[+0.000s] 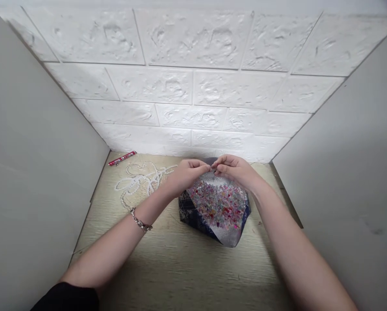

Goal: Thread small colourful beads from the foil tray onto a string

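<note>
A dark blue patterned box point(196, 219) with a silvery lining holds a heap of small colourful beads point(221, 205), pink, red, clear and pale green. Over its far edge my left hand point(191, 172) and my right hand point(234, 169) meet, fingertips pinched close together. Something tiny and dark shows by the right fingertips, too small to name. What the left fingertips hold, if anything, I cannot make out. Left of the box, strings of white and clear beads point(144, 181) lie in loose loops on the table.
A red pen-like object point(122, 158) lies at the back left of the wooden table point(167, 268). A white brick-pattern wall point(193, 86) stands behind, with grey panels on the left point(41, 142) and right point(348, 142).
</note>
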Demonstrator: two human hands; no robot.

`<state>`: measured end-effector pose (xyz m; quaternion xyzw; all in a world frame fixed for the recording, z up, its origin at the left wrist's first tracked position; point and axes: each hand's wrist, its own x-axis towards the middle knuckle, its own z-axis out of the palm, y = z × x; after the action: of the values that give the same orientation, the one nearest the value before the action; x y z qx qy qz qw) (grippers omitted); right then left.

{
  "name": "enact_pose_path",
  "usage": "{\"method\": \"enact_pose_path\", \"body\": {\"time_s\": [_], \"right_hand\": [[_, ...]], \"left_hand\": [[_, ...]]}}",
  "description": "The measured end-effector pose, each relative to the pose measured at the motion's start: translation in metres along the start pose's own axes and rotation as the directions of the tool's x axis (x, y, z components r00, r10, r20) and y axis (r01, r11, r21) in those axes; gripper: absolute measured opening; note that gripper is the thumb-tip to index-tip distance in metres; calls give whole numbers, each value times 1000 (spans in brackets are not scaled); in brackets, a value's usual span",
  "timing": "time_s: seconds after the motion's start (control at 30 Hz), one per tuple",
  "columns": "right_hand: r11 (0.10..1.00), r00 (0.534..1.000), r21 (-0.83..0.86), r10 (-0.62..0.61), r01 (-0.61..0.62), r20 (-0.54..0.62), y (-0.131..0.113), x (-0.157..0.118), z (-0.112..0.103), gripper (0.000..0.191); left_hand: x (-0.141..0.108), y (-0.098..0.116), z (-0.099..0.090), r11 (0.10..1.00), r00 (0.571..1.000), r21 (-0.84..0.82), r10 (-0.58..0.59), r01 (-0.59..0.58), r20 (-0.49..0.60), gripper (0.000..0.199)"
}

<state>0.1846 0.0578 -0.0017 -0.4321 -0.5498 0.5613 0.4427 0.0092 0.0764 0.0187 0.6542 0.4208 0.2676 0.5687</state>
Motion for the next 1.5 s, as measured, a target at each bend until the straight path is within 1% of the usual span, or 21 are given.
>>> {"method": "enact_pose_path", "body": {"time_s": [0.03,0.1,0.17,0.3,0.5,0.67,0.8,1.0,1.5], "right_hand": [[996,1000,87,5,-4,-8,2,1,1,18],[982,1000,186,23,-19,-20,4,2,3,18],[973,999,231,28,-20,-29,5,1,5,17],[964,998,266,38,-24,-46,3,0,8,17],[963,997,267,58,-45,-43,2,0,7,19],[952,994,299,82,-59,-66,3,-1,9,21],[940,994,336,85,-57,-67,5,0,9,20],[936,995,348,77,-49,-68,8,1,8,18],[970,996,238,69,-55,-53,10,0,9,20]], "left_hand": [[-1,0,1,999,999,33,26,-25,-20,25],[-1,-1,4,994,996,77,74,-71,-46,26],[-2,-1,5,991,993,92,103,-97,-62,27],[-2,0,5,989,990,100,119,-112,-71,31],[-2,-1,6,983,984,81,170,-165,-57,33],[-1,-3,6,985,986,60,163,-160,-43,32],[-1,-5,6,985,985,36,169,-168,-26,32],[0,-7,5,984,984,37,176,-175,-25,34],[-2,-6,5,984,989,104,145,-142,-24,32]]}}
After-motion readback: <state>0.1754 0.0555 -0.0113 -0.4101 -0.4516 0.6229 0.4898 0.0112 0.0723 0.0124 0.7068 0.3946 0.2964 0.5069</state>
